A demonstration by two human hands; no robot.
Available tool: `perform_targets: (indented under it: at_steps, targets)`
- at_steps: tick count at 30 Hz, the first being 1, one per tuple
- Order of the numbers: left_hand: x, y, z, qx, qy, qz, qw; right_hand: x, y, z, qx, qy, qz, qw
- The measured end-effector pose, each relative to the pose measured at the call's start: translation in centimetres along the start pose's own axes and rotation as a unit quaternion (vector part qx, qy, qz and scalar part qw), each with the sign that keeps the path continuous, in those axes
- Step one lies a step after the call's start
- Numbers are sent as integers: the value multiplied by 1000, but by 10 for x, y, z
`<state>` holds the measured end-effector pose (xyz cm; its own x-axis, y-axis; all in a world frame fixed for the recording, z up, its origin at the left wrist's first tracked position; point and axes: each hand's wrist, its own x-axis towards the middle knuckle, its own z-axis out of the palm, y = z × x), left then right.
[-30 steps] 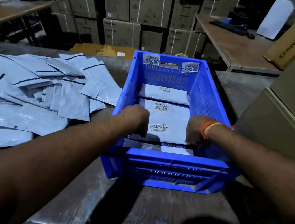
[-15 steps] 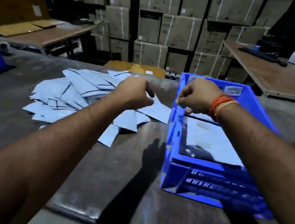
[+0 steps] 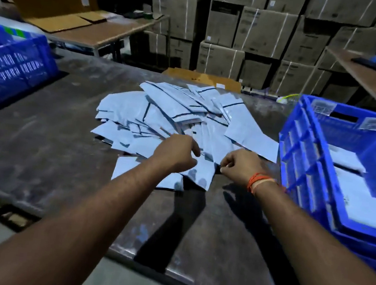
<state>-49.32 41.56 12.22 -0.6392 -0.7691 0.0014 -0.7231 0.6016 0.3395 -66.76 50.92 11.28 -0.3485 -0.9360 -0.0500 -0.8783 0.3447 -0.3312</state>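
Head view. Left hand [image 3: 176, 152] and right hand [image 3: 239, 165], both with fingers curled, sit over the near edge of the pile of grey poly mailers [image 3: 176, 114] at frame centre on the counter [image 3: 36, 145]; whether either of the hands grips a mailer cannot be told. Orange wrist threads [image 3: 259, 180] on the right arm. Blue crate [image 3: 300, 158] with flat mailers inside, right edge; second blue crate [image 3: 11, 69], left edge; stacked cartons [image 3: 265, 32], top
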Motion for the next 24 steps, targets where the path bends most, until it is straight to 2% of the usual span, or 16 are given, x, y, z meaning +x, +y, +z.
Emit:
perform_targets:
  at_steps: [4, 11, 14, 17, 20, 24]
  targets:
    - [18, -14, 20, -16, -9, -5, 1000, 29, 15, 41, -33, 29, 16, 999]
    - [57, -13, 48, -58, 22, -3, 998, 67, 41, 84, -87, 78, 17, 993]
    - [74, -14, 58, -70, 59, 1, 996, 76, 51, 89, -29, 157, -5, 987]
    - [83, -15, 66, -88, 100, 12, 991, 75, 53, 82, 63, 273, -39, 959]
    - [85, -14, 68, -141, 113, 23, 983, 62, 47, 64, 174, 304, -16, 936]
    - [79, -12, 59, -258, 111, 37, 959, 30, 39, 42, 326, 345, 18, 880]
